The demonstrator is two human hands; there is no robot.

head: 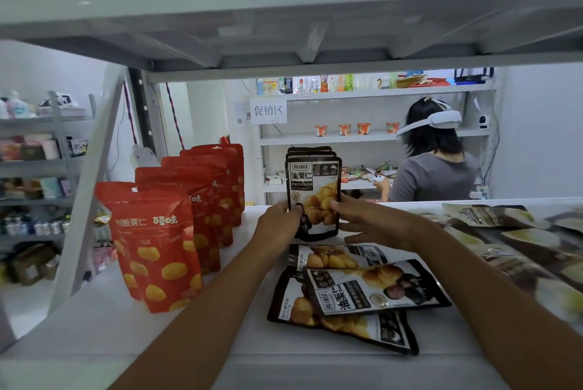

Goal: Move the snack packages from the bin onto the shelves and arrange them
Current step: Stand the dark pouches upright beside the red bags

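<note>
Both hands steady an upright glossy black pouch (flat, rounded corners).

Shelf lies bare front-left; red pouches and flat black pouches crowd elsewhere.
</note>
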